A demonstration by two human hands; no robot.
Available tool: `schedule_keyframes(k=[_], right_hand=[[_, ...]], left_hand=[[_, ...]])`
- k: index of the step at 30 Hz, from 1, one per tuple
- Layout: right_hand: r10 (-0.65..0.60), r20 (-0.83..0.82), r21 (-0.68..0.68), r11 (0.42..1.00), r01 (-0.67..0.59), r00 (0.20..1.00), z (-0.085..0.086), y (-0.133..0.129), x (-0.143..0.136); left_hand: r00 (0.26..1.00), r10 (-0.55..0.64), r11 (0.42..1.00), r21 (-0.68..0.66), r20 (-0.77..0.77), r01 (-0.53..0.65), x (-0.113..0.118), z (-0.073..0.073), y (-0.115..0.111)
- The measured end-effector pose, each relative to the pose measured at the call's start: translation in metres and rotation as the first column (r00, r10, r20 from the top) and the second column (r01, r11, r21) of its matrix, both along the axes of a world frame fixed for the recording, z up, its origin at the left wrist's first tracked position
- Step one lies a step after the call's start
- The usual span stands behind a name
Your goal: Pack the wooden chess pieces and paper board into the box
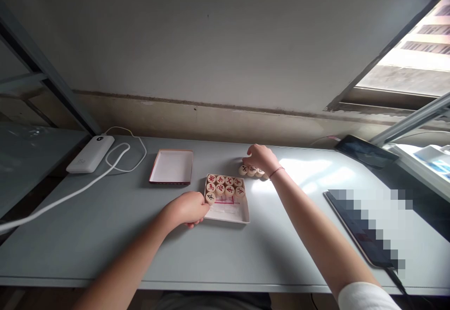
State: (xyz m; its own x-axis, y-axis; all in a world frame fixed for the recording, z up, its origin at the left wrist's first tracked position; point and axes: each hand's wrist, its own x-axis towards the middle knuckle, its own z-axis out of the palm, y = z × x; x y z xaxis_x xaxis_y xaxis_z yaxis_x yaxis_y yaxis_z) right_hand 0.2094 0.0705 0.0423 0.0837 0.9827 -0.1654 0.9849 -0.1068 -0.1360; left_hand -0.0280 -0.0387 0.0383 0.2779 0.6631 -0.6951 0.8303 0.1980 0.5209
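My right hand (262, 156) curls over loose pieces (252, 171), upper right of the box (227, 213) mid-frame; can't tell if it's gripping any. Left hand (191, 207) pinches the box's left edge.

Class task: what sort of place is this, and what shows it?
Indoors, probably a dormitory or home study corner: a grey desk against a plain wall, a white power bank, and an open box of round game pieces.
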Motion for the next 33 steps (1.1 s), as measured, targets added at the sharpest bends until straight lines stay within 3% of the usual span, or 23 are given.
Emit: schedule_keyframes(k=[3, 6, 9, 12, 15, 17, 19, 23, 26, 29, 33], right_hand=[[-0.051, -0.259, 0.099, 0.992, 0.079, 0.964, 0.012, -0.008, -0.001], [-0.028, -0.606, 0.109, 0.987, 0.118, 0.795, 0.024, -0.029, -0.004], [0.010, -0.783, 0.058, 0.997, 0.057, 0.622, 0.028, -0.058, -0.012], [0.044, -0.861, 0.028, 0.999, -0.038, 0.507, 0.021, -0.084, -0.022], [0.061, -0.908, 0.024, 0.995, -0.093, 0.415, 0.010, -0.098, -0.029], [0.063, -0.919, 0.032, 0.996, -0.086, 0.390, 0.003, -0.101, -0.030], [0.064, -0.919, 0.037, 0.996, -0.075, 0.388, -0.002, -0.102, -0.028], [0.067, -0.923, 0.026, 0.993, -0.115, 0.378, -0.005, -0.103, -0.022], [0.085, -0.924, 0.037, 0.990, -0.133, 0.373, -0.004, -0.106, -0.022], [0.107, -0.933, 0.065, 0.989, -0.132, 0.344, -0.003, -0.110, -0.026], [0.119, -0.948, 0.077, 0.985, -0.151, 0.295, -0.002, -0.116, -0.034]], left_hand=[[1.000, 0.009, 1.000, -0.002, 0.011, -0.009, 0.002, -0.001, -0.001], [0.998, -0.061, 0.997, 0.053, -0.016, 0.061, -0.006, 0.007, 0.001], [0.992, -0.120, 0.972, 0.198, -0.039, 0.125, -0.016, 0.022, 0.004], [0.984, -0.106, 0.848, 0.529, 0.140, 0.016, -0.013, 0.029, 0.004], [0.954, -0.226, 0.667, 0.745, 0.197, 0.004, 0.003, 0.018, 0.000], [0.963, -0.265, 0.550, 0.827, 0.043, 0.115, 0.012, 0.005, -0.003], [0.950, -0.289, 0.477, 0.842, -0.120, 0.252, 0.017, -0.007, -0.005], [0.914, -0.318, 0.410, 0.833, -0.250, 0.371, 0.016, -0.019, -0.005], [0.931, -0.314, 0.405, 0.861, -0.185, 0.308, 0.015, -0.019, -0.002], [0.947, -0.321, 0.377, 0.916, -0.010, 0.137, 0.017, -0.017, -0.001], [0.908, -0.386, 0.355, 0.935, 0.161, -0.015, 0.023, -0.016, -0.003]])
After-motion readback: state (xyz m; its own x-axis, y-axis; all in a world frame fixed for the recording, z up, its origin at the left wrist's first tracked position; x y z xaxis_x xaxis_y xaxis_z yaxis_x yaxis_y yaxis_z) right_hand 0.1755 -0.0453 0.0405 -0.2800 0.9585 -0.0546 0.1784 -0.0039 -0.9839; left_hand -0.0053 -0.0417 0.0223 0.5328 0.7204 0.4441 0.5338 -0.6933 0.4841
